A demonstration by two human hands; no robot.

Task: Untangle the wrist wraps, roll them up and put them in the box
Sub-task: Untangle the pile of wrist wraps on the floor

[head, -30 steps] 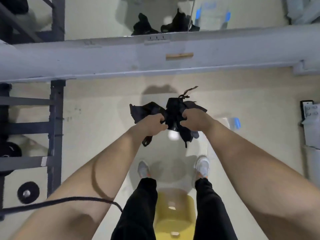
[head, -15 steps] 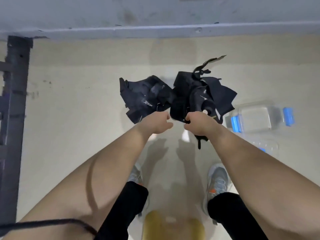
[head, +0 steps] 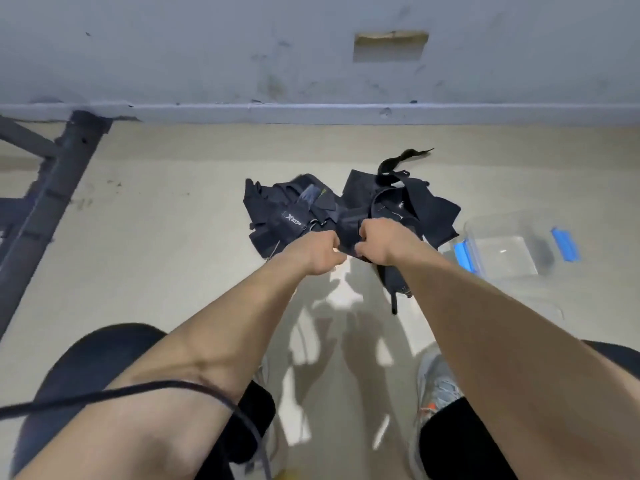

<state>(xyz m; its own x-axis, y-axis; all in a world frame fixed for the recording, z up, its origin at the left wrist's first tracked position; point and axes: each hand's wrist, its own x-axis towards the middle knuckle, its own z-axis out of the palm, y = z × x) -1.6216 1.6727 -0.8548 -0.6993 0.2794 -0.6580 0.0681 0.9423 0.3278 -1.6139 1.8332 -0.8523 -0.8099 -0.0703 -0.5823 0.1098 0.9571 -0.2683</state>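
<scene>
A tangled bundle of black wrist wraps [head: 349, 209] spreads in front of me, low over the beige floor. My left hand [head: 317, 252] grips its near edge on the left, and my right hand [head: 382, 242] grips it just beside, knuckles almost touching. One loose strap end [head: 401, 159] curls up at the far side, another hangs down below my right wrist. The clear plastic box [head: 502, 244] with blue clips lies open on the floor to the right of the bundle; it looks empty.
A grey wall base [head: 311, 112] runs across ahead. A dark metal rack frame [head: 45, 202] stands at the left. My knees and grey shoes [head: 436, 386] are below, and a black cable [head: 138, 389] crosses my left forearm.
The view has dropped lower and closer to the floor; the bundle, still gripped by both hands, now sits lower and nearer the box, and the yellow stool has left the view.
</scene>
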